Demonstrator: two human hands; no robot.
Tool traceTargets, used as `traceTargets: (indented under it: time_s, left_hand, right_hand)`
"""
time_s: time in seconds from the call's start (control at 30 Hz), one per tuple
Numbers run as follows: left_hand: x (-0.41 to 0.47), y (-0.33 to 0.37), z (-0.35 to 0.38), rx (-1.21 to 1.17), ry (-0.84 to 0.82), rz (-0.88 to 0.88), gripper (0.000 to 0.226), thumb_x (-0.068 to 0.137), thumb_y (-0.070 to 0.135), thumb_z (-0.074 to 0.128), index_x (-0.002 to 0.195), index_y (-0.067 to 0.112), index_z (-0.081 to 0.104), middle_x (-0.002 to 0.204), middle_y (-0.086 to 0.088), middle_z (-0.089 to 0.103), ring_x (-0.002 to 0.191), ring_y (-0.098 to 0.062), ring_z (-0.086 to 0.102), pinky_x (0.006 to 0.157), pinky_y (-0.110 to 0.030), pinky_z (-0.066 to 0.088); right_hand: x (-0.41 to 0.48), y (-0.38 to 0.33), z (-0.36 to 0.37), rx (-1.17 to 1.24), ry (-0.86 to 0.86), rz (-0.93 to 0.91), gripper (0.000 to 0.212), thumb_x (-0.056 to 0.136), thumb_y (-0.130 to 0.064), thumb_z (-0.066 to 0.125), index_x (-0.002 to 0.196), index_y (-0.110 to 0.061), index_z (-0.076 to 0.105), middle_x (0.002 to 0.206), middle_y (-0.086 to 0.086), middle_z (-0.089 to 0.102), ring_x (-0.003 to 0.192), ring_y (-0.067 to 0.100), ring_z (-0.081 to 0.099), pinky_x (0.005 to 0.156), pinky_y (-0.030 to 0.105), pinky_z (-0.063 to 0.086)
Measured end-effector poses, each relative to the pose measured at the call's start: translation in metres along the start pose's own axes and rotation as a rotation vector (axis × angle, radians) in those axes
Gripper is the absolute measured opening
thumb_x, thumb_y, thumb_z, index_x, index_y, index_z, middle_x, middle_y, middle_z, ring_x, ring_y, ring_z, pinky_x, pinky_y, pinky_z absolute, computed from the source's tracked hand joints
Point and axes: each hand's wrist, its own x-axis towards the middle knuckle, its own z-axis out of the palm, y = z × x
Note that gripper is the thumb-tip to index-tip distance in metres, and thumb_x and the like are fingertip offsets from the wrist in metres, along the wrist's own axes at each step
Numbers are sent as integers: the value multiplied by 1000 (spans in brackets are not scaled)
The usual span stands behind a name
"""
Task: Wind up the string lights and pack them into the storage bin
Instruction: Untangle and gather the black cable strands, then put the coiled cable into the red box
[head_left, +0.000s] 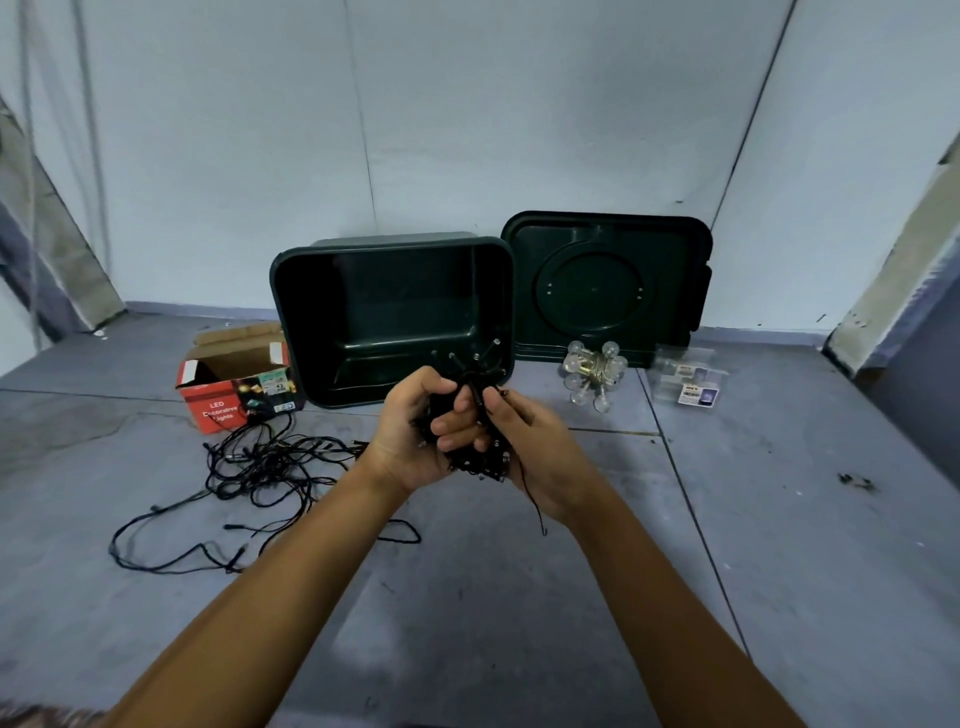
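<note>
At the back edge of the floor, where it meets the wall, a dark green bin sits with its open mouth turned toward the camera. Its lid leans upright against the wall, just beside the bin's right rim. A red cardboard box with its flaps open stands against the bin's left side. A cluster of clear globe bulbs lies in front of the lid, and a clear plastic packet lies nearer the floor's right edge.

In front of the bin's near rim, both hands hold a wound bundle of black string lights above the floor. The left hand has its fingers curled tight round the bundle. The right hand cups it from the other side, fingers curled onto it, and one strand hangs down past that wrist. The rest of the cord lies in loose loops on the floor to the left, running from beside the red box toward the left forearm. The floor to the right of the arms is open tile, with a small dark scrap near the right edge.
</note>
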Motion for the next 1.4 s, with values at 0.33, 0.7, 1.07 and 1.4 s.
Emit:
traceTargets:
  time_s: [0.33,0.7,1.07,1.4]
  left_hand:
    - [-4,5,-6,314,37,-191,24,62,29,58,46,10,57,42,-2,48,43,-16,49,70,-29,48]
    - [0,3,4,604,377,-101,20,87,0,38,74,3,52,60,-5,55,51,-13,53,50,-22,49]
    - [6,-15,-6,479,530,-7,16,90,2,46,79,7,57,72,-5,61,62,-10,61,53,-19,50]
    - [0,-21,-40,703,507,-125,35,95,40,45,115,15,59,113,2,64,106,-11,58,87,-24,44]
  right_hand:
    - [-5,-4,-7,-38,-54,58,15,84,-11,60,99,-9,61,73,5,71,65,15,67,65,23,53]
    - [4,4,-5,-300,178,4,22,85,-4,60,101,-19,60,77,2,65,66,8,64,64,23,55]
    - [19,32,0,-351,471,4,9,88,-13,57,94,-15,64,84,2,68,81,17,66,73,32,56]
    - [32,62,-4,66,591,137,15,90,-4,52,93,-5,67,82,12,68,73,21,66,68,34,56]
